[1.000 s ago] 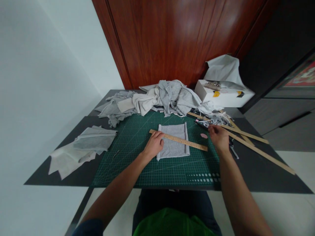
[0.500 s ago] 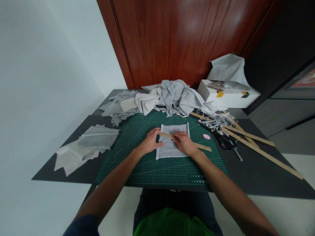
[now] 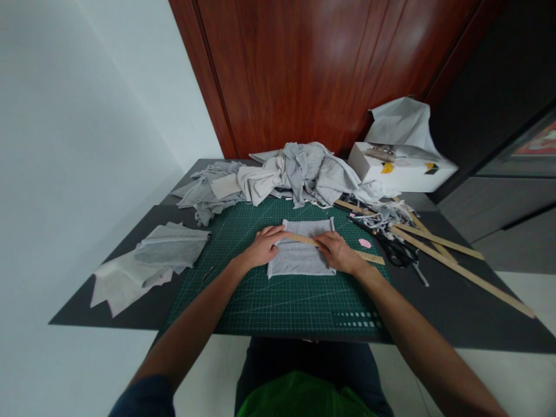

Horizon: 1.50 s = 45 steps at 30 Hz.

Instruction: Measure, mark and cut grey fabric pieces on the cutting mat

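A grey cloth piece with rolled-looking side edges lies on a green cutting mat. Across it, at a slight slant, runs a wooden ruler, its right end reaching past the cloth onto the mat. My left hand rests at the ruler's left end, fingers stretched out over it and the thumb apart near the cloth's left edge. Further right, the bent fingers of my right hand grip the ruler over the cloth's right side and hide part of it.
Crumpled grey and white fabric is heaped along the back. Flat fabric pieces lie at left. At right are wooden strips, black-handled scissors, fabric scraps and a pink piece. Behind stands a white box.
The ruler and my right hand have shifted right. My left fingers now lie flatter along the ruler's end. The cloth's lower left corner has moved slightly left, and its lower right corner shows now.
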### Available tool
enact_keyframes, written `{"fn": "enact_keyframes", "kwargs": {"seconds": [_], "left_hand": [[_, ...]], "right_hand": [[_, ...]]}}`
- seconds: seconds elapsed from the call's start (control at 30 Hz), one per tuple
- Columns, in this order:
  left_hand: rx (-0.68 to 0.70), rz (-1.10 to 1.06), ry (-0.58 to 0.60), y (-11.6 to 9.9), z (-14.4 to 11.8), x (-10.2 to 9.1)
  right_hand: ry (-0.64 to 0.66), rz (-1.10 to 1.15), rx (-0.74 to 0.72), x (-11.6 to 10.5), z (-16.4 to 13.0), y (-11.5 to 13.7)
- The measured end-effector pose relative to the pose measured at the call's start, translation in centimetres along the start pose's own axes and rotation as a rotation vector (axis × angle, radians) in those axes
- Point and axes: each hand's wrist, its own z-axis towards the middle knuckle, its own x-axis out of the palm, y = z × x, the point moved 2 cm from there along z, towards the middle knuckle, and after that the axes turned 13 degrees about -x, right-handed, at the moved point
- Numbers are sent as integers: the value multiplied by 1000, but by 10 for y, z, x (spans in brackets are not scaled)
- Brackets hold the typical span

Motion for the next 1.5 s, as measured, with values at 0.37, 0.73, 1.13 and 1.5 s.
{"fn": "enact_keyframes", "kwargs": {"seconds": [0.37, 0.73, 1.13, 1.5], "left_hand": [[-51, -52, -116, 19, 36, 2], [-63, -114, -56, 42, 18, -19], [-7, -74, 51, 47, 12, -22], [-26, -109, 92, 59, 14, -23]], "right_hand": [[-69, -88, 129, 9, 27, -44], [-53, 31, 124, -11, 15, -38], [-100, 33, 107, -24, 19, -13], [-1, 265, -36, 8, 42, 49]]}}
